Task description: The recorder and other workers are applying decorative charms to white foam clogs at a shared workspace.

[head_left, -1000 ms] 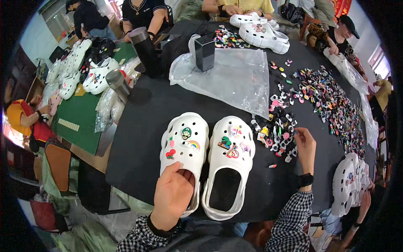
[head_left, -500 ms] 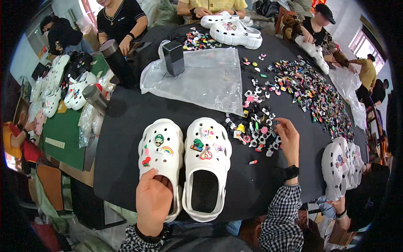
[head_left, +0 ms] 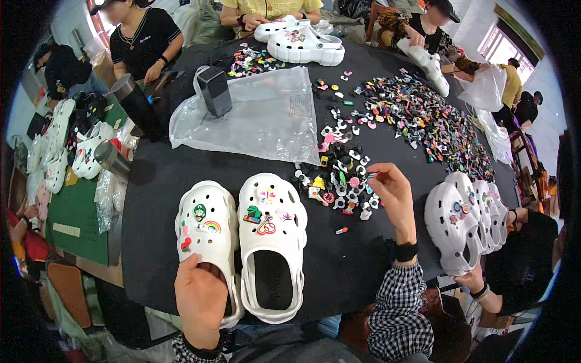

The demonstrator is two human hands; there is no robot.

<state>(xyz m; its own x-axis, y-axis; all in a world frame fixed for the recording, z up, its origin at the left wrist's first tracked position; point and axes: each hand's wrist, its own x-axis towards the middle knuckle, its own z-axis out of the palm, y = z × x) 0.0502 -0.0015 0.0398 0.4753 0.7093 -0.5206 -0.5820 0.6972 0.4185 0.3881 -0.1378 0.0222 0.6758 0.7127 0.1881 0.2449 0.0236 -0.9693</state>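
Observation:
Two white clogs stand side by side with toes pointing away from me. The left clog carries a cartoon head, a rainbow and red fruit charms; the right clog has a palm tree, a baseball and other charms. My left hand grips the left clog at its opening, thumb on the upper and fingers inside, out of sight. My right hand is raised over the right edge of a small heap of shoe charms, thumb and index finger pinched together; what sits between the fingertips is too small to name.
A larger spread of charms covers the far right. Beyond the clogs lies a clear plastic bag with a black box on it. A dark tumbler is at left. More white clogs stand right, near a co-worker's hand.
The whole view has shifted, so the table's things sit further left. My right hand's fingers have closed into a pinch by the charm heap. My left hand keeps its grip on the clog.

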